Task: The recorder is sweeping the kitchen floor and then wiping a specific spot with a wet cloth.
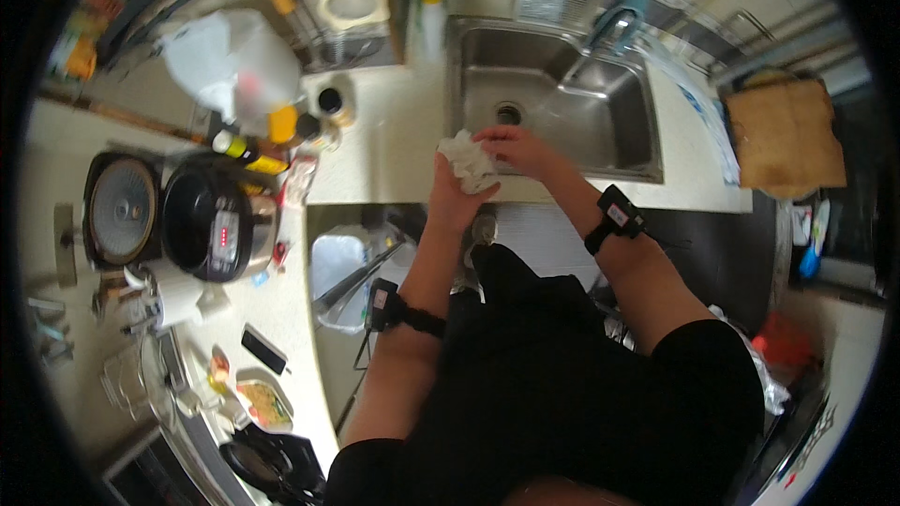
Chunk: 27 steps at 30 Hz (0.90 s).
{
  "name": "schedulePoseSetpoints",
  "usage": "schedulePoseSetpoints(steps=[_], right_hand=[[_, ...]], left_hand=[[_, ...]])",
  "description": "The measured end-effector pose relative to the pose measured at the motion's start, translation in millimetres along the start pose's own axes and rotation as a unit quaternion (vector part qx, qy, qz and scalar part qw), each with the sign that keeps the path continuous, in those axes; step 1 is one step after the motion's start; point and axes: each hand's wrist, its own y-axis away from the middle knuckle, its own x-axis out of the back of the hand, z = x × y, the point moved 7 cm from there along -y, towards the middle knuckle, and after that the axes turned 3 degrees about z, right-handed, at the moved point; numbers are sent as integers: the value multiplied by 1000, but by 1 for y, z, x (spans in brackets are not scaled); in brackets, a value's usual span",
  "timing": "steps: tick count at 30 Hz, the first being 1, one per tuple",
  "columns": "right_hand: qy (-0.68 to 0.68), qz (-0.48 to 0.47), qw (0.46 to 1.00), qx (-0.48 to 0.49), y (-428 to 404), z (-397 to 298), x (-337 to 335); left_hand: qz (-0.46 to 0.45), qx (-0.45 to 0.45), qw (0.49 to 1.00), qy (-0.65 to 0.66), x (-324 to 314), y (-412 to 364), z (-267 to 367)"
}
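Observation:
A crumpled white wad, apparently paper or thin cloth, rests in my left hand, with the fingers and thumb curled around it. From the right, my right hand reaches over with its fingertips at the wad's upper edge; whether they pinch it is not clear. Both hands are at the near rim of a stainless steel sink, above the counter's front edge. The sink's drain lies just beyond my right hand.
An open rice cooker stands on the left counter, near capped bottles. A phone, a food dish and a black pan lie lower left. The faucet rises behind the sink. Below is a lined bin.

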Motion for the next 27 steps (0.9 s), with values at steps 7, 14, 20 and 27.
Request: schedulePoseSetpoints(steps=[7,14,20,27], right_hand=[[48,231,972,1,51,3,165],[209,473,845,136,42,-32,397],[332,371,864,72,-58,-67,455],[369,392,832,136,-64,-58,464]], left_hand=[[170,18,985,14,38,-87,-64],[274,44,960,-46,15,-182,-114],[308,36,947,-80,9,-258,-132],[277,51,959,-33,-3,-307,-140]])
